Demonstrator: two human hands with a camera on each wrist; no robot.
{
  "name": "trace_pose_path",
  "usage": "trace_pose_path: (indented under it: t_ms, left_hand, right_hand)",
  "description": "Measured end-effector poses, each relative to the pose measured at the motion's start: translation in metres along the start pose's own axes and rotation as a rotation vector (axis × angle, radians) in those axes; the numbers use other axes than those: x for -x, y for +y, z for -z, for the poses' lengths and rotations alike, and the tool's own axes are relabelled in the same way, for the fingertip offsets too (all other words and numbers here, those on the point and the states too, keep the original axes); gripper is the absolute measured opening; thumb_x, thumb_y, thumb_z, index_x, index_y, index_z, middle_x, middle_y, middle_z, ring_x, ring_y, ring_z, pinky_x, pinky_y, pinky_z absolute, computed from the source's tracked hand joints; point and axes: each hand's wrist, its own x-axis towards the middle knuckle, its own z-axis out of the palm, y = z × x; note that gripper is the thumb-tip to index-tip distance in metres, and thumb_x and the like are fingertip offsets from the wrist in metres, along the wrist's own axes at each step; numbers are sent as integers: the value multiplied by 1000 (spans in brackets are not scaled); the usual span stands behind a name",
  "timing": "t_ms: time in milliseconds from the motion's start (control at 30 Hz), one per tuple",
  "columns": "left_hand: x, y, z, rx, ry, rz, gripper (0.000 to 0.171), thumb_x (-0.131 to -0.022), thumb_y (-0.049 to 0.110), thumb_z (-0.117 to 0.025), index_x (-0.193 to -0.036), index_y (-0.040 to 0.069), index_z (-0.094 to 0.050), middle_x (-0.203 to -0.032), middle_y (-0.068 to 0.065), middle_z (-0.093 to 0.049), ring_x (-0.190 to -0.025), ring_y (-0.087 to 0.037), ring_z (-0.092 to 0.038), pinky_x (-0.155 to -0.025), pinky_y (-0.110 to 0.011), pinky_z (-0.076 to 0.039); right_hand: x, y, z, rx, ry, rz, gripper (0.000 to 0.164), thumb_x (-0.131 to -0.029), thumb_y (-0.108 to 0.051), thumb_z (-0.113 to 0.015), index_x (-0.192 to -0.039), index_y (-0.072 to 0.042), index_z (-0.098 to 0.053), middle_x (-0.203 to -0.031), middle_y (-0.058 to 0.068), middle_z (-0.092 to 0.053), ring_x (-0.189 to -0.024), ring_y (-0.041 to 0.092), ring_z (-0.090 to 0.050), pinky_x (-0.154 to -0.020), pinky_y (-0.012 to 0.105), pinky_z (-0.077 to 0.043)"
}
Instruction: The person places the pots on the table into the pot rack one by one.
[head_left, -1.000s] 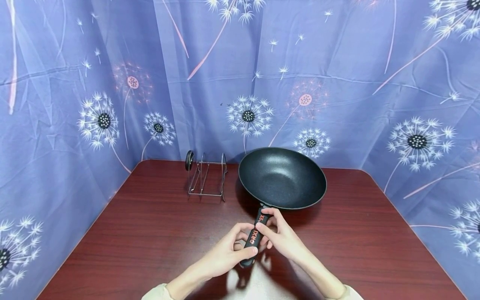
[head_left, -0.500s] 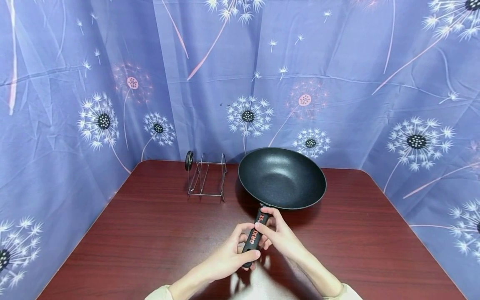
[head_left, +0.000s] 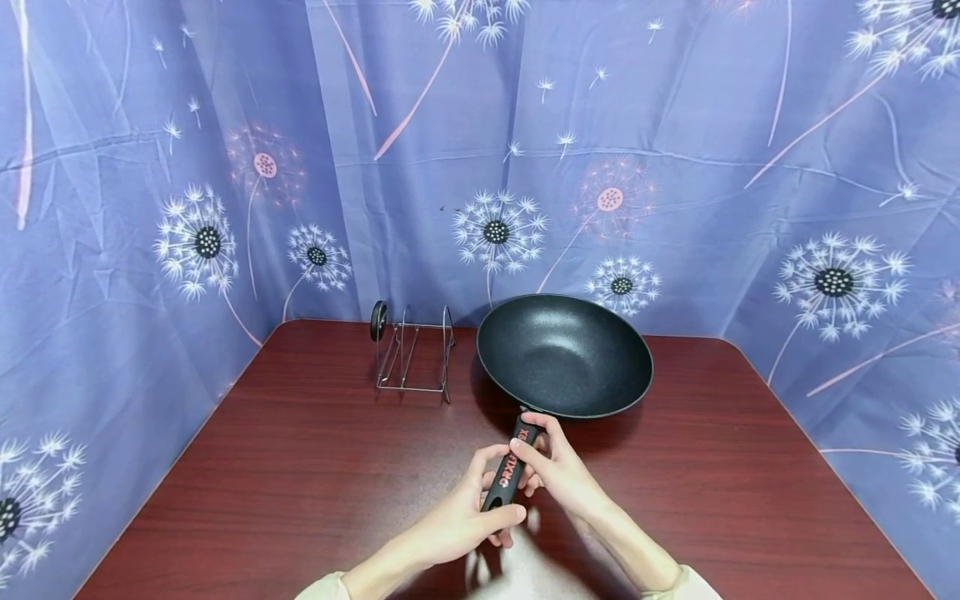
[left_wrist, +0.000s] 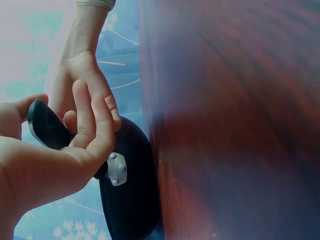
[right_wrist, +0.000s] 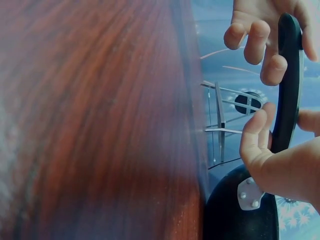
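Thumb (head_left: 508,517) of the left hand (head_left: 459,518) is lying closer to the tip of the black handle (head_left: 507,472) than a second ago, and the hole there is now showing; the pan (head_left: 566,358) is staying at the worktop's (head_left: 315,467) back edge, right of the middle, its handle pointing toward the front edge. Both hands are grasping the handle: the left is curling loosely around the tip, while the right hand (head_left: 561,472) is pinching nearer the bowl (thumb over the red lettering). Left of the pan, a wire rack (head_left: 411,390) is standing near the back edge.
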Motion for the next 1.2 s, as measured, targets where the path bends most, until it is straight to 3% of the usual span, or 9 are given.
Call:
trace_pose_path:
  t_ms: [567, 867, 1067, 1200]
  left_hand:
    - [0, 4, -3, -27, 26, 23, 76, -93, 15, -64, -155, 19, -19, -136, -22, -52, -63, -16, -63, -63, -34, -58]
    - [-1, 3, -3, -36, 26, 35, 78, -92, 15, -63, -155, 19, -18, -136, -19, -54, -60, -14, -62, -64, -36, -58]
    - [-2, 3, -6, -72, 49, 46, 81, -91, 19, -66, -155, 19, -17, -122, -15, -62, -55, -14, -59, -57, -32, -55]
    - [-3, 3, -7, -110, 63, 56, 80, -91, 22, -67, -154, 25, -18, -105, -7, -65, -50, -13, -56, -49, -31, -51]
  right_hand:
    - [-2, 0, 0, -44, -3, 2, 57, -99, -17, -59, -145, -7, -27, -93, 6, -54, -65, 15, -57, -60, 25, -51]
    - [-3, 0, 1, -85, 21, -22, 61, -98, -18, -62, -145, -12, -25, -97, 6, -56, -65, 16, -57, -63, 26, -51]
    - [-4, 1, 1, -125, 37, -31, 65, -95, -16, -65, -145, -12, -24, -97, 5, -56, -64, 16, -56, -64, 26, -50]
    - [-5, 1, 0, -163, 53, -39, 66, -94, -14, -66, -145, -11, -24, -99, 5, -57, -63, 14, -56, -65, 25, -50]
